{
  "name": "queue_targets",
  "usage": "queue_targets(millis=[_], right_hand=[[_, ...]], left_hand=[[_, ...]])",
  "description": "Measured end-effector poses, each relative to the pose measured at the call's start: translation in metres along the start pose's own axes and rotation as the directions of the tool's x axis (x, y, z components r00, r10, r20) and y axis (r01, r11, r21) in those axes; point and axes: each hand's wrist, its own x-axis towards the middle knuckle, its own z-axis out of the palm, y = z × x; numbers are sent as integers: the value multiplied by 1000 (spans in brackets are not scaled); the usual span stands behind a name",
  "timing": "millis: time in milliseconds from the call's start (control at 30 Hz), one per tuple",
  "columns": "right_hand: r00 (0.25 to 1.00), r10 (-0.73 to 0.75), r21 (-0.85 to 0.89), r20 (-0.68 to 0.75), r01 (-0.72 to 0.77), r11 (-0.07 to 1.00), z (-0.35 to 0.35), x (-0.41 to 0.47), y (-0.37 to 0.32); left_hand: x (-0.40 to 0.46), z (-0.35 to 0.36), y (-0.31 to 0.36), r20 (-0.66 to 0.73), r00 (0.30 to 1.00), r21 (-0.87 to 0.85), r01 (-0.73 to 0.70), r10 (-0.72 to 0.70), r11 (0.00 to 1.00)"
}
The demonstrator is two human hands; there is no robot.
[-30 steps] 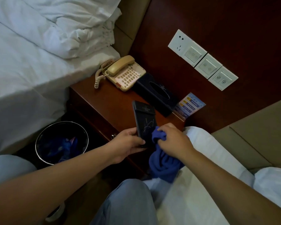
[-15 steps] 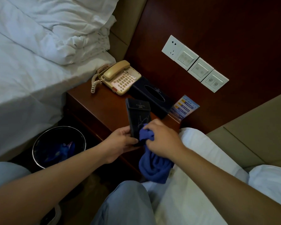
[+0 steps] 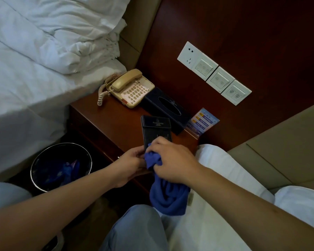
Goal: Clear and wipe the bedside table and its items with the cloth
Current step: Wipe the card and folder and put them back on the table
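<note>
My left hand (image 3: 130, 164) grips the near end of a flat dark notepad holder (image 3: 155, 129), held above the front edge of the wooden bedside table (image 3: 112, 122). My right hand (image 3: 172, 161) is closed on a blue cloth (image 3: 168, 196) and presses it against the holder's lower face; the rest of the cloth hangs down. On the table behind stand a beige telephone (image 3: 130, 87), a dark tissue box (image 3: 166, 108) and a blue printed card (image 3: 203, 122).
A round waste bin (image 3: 61, 166) with blue litter stands on the floor left of the table. White beds lie at the left (image 3: 25, 78) and the lower right (image 3: 225, 178). Wall switches (image 3: 214, 73) are mounted on the wooden panel behind.
My right hand has rubbed the cloth a little leftward down the holder's face, closing against my left hand. The holder stays in my left hand.
</note>
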Motion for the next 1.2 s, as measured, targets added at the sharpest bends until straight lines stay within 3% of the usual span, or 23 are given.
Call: queue_targets(millis=[67,200,267,367,433,500,567,633,800,867,1000,1200], right_hand=[[1000,20,2,-19,-20,1000,-5,5,14],[955,286,-1,-77,-287,958,-11,17,58],[965,251,0,-80,-251,968,-6,16,46],[999,43,28,-18,-43,999,3,3,5],[1000,-19,59,-17,20,998,2,4,4],[997,50,87,-63,-45,995,-3,14,27],[966,232,116,-110,-220,969,-11,21,55],[944,306,66,-123,-300,952,-12,23,57],[1000,11,58,-28,-10,998,-7,15,-1],[998,34,47,-48,-32,998,-18,22,11],[966,246,46,-80,-243,969,-36,26,49],[995,87,-31,-57,-89,996,-24,32,-7]], left_hand=[[0,2,0,6,1000,-12,3,-3,1000],[2,0,-3,43,999,-9,-6,7,1000],[3,-1,-4,48,999,-12,6,-6,1000],[4,-2,-9,21,1000,24,7,-8,1000],[4,0,-11,13,1000,43,-2,1,999],[5,0,-11,43,999,17,5,-6,1000],[6,0,-11,79,997,6,-4,4,1000],[5,-3,-10,86,996,16,-9,8,1000],[0,-2,-9,25,999,103,-43,40,994],[0,-3,-7,41,999,79,-38,35,996],[2,-10,-3,121,992,48,-25,19,999],[-5,-4,0,69,996,216,-66,52,974]])
